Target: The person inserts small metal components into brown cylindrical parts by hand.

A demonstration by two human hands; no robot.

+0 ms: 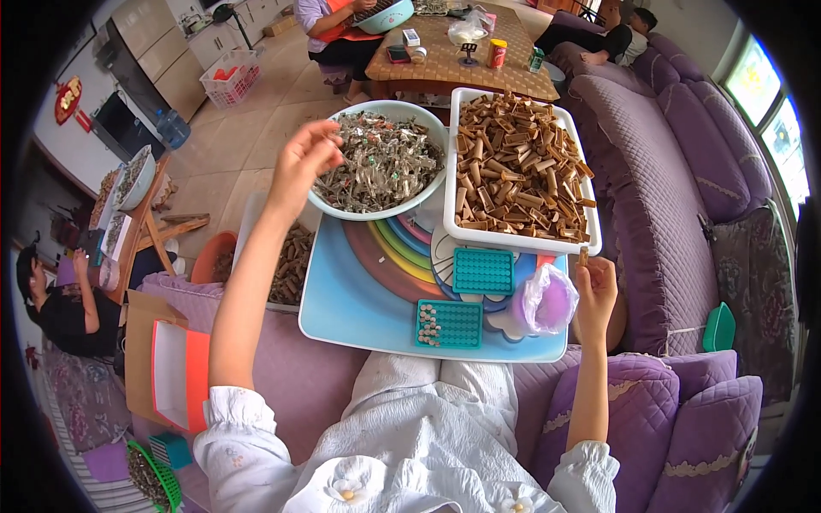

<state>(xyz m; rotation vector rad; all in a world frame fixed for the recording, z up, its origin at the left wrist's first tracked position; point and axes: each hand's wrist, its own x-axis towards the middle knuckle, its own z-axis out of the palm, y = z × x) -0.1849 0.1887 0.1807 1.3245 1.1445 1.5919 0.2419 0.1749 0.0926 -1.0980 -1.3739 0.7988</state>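
My left hand is raised at the left rim of a pale round basin, its fingers curled together; whatever they hold is too small to make out. Small clear glass-like pieces heap up inside that basin. By the near right corner of a white tray, my right hand pinches a small brown half-tube piece. Many similar brown pieces fill the tray. On the low table lie two teal hole trays, one behind another, whose left columns carry several small round pieces.
A plastic-lined purple bowl stands on the rainbow-patterned table. Purple sofas run along the right. An open orange-and-white box lies left. Other people sit at the far table, the left bench and the far sofa.
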